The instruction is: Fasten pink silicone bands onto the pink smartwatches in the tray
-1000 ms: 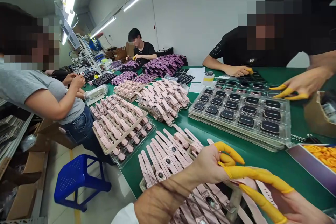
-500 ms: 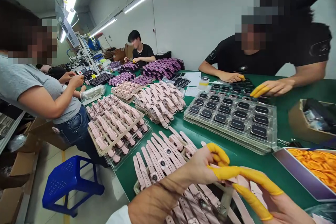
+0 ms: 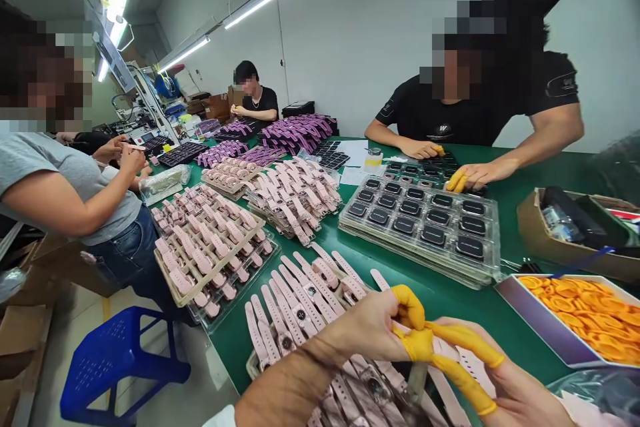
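Note:
Yellow finger covers sit on the fingertips of both my hands. My left hand [image 3: 385,327] reaches in over a tray of pink watches, its fingers closed in a pinch. Opposite it, my right hand [image 3: 500,373] has thumb and finger pressed together, the tips meeting those of my left hand. Whatever lies between the fingertips is hidden; a pink strap shows behind them. Below and left, pink watches [image 3: 301,315] with straps side by side fill the tray, some with round sensors facing up.
Stacked clear trays of dark watch faces [image 3: 415,213] stand ahead, near a person in black. An open box of orange finger covers [image 3: 580,313] is at right. More pink watch trays [image 3: 210,240] lie left, beside a person in grey; a blue stool [image 3: 120,360] stands below.
My fingertips have come together, the right finger and thumb closing against the left ones. The view has shifted slightly to the right.

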`<state>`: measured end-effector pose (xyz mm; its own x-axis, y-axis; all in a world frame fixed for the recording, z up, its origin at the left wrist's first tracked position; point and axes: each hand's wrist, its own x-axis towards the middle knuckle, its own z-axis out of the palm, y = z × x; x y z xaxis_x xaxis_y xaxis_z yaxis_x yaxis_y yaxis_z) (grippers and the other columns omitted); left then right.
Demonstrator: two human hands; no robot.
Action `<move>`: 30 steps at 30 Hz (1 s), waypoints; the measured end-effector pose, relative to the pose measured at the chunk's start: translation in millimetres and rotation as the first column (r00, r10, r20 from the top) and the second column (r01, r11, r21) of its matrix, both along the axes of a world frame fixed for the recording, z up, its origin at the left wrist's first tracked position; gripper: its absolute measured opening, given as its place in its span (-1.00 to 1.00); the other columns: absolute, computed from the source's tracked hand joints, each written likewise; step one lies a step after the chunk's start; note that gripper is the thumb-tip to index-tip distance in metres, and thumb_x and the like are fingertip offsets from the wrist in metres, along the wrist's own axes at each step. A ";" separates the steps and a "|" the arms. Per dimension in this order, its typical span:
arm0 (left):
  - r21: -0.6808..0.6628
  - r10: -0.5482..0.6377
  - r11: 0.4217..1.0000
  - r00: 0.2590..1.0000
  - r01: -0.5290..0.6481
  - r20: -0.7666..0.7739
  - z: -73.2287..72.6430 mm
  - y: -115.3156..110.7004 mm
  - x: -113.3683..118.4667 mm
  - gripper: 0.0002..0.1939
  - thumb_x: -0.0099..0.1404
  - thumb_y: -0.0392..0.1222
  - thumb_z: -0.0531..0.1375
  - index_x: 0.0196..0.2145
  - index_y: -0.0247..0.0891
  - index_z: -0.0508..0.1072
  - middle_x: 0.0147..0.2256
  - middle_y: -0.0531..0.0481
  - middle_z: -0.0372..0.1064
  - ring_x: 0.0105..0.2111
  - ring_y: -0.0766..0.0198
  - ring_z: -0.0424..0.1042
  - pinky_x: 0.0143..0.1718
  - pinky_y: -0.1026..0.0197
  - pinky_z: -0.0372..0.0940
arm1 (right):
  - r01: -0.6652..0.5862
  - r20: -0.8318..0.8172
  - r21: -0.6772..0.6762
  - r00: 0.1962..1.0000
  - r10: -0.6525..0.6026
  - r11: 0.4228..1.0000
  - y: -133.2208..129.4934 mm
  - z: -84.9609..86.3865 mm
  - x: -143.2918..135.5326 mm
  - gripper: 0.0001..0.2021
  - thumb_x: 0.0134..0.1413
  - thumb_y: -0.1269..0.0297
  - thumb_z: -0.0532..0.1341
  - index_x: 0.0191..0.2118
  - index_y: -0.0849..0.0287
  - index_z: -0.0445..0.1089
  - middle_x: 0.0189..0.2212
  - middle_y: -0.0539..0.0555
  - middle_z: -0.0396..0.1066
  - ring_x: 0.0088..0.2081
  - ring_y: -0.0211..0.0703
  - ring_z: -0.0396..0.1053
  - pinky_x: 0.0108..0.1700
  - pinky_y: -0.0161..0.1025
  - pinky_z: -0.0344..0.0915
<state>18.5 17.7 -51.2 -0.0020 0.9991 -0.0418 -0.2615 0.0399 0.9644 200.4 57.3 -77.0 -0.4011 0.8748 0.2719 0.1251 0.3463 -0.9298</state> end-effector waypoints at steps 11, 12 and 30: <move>0.063 -0.104 0.992 0.994 0.106 -0.028 26.4 -3.3 -13.6 -0.48 0.02 0.00 0.55 -0.30 -0.25 0.34 -0.42 0.12 0.34 -0.48 0.47 0.32 -0.45 0.41 0.25 | -0.180 -0.013 0.039 0.984 0.180 0.983 -6.8 31.4 0.8 -0.77 0.20 0.02 0.33 -0.07 -0.11 0.50 -0.04 0.12 0.51 0.00 0.18 0.49 0.09 0.07 0.47; 0.065 -0.126 0.990 0.992 0.127 -0.022 26.7 -2.9 -14.7 -0.48 0.04 0.04 0.53 -0.28 -0.24 0.35 -0.43 0.12 0.35 -0.51 0.47 0.31 -0.50 0.41 0.23 | -0.195 -0.022 0.039 0.980 0.196 0.980 -6.5 34.2 1.1 -0.79 0.22 0.02 0.33 -0.08 -0.09 0.49 -0.05 0.11 0.51 -0.02 0.15 0.49 0.07 0.03 0.46; -0.027 -0.062 0.978 0.164 0.209 -0.984 86.9 -45.2 -70.2 -0.76 0.45 -0.29 0.07 -0.04 -0.22 0.50 -0.08 -0.15 0.54 -0.09 0.03 0.52 -0.08 0.05 0.41 | -0.325 0.590 0.074 0.776 0.222 0.943 -22.7 64.7 4.5 -0.89 0.24 0.31 0.25 -0.31 0.12 0.30 -0.32 0.02 0.34 -0.34 -0.12 0.29 -0.31 -0.20 0.20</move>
